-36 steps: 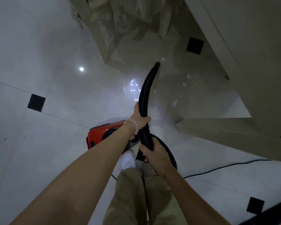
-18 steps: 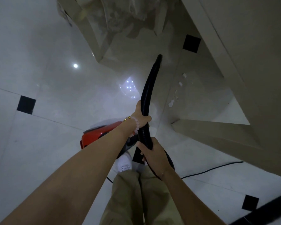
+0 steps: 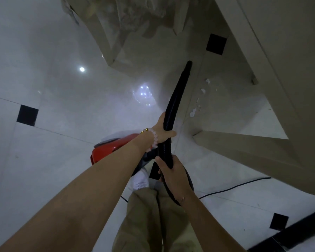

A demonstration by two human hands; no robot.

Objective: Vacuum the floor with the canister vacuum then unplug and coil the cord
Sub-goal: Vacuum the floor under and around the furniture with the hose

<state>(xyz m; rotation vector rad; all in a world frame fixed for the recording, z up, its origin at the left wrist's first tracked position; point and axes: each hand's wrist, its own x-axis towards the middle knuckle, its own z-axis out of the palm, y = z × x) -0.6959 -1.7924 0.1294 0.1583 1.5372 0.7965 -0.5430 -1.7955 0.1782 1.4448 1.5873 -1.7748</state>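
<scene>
A black ribbed vacuum hose (image 3: pixel 178 93) curves up and forward, its nozzle tip reaching toward the floor near the beige furniture. My left hand (image 3: pixel 163 131) grips the hose higher up, a bead bracelet on that wrist. My right hand (image 3: pixel 173 174) grips the hose lower down, close to my body. The red canister vacuum (image 3: pixel 109 149) sits on the white tiled floor just left of my hands, partly hidden by my left arm. A thin black cord (image 3: pixel 233 187) trails across the floor to the right.
White paper scraps (image 3: pixel 193 112) lie on the floor right of the hose. A beige furniture base (image 3: pixel 244 148) stands to the right, another covered piece (image 3: pixel 116 33) at the top. Black inlay squares dot the tiles. My white shoe (image 3: pixel 140 180) shows below the canister.
The hose tip has swung slightly right and forward, closer to the paper scraps. Both hands keep their grip on the hose.
</scene>
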